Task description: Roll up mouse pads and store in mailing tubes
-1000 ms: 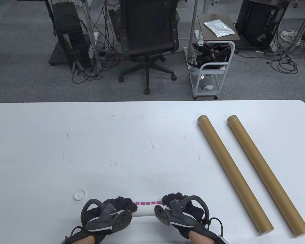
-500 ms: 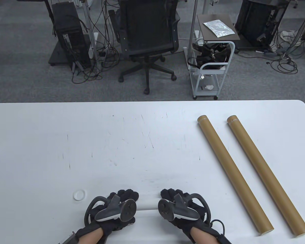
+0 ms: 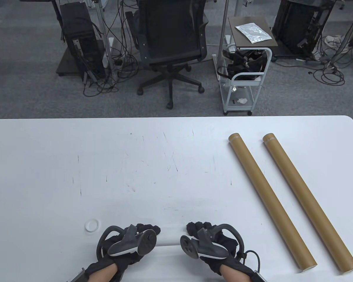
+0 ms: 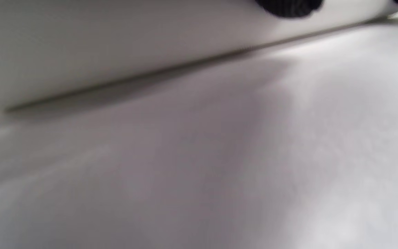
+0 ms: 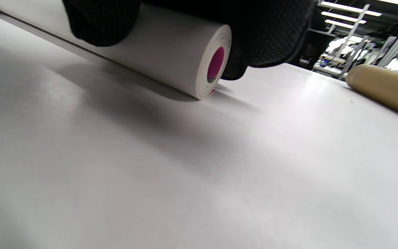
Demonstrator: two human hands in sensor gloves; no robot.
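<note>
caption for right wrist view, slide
Gloved right hand holds the rolled white mouse pad on the table, a mailing tube beside.

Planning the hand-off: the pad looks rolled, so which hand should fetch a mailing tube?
Right hand: both mailing tubes, nearer one, lie on its side. Left hand can hold the rolled mouse pad.

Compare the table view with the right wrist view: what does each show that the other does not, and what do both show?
Only the table view shows the left hand, both mailing tubes, a small white cap and the office chair. Only the right wrist view shows the rolled mouse pad end-on, with its spiral layers and magenta core. Both show the right hand on the roll, the white table and one brown tube.
</note>
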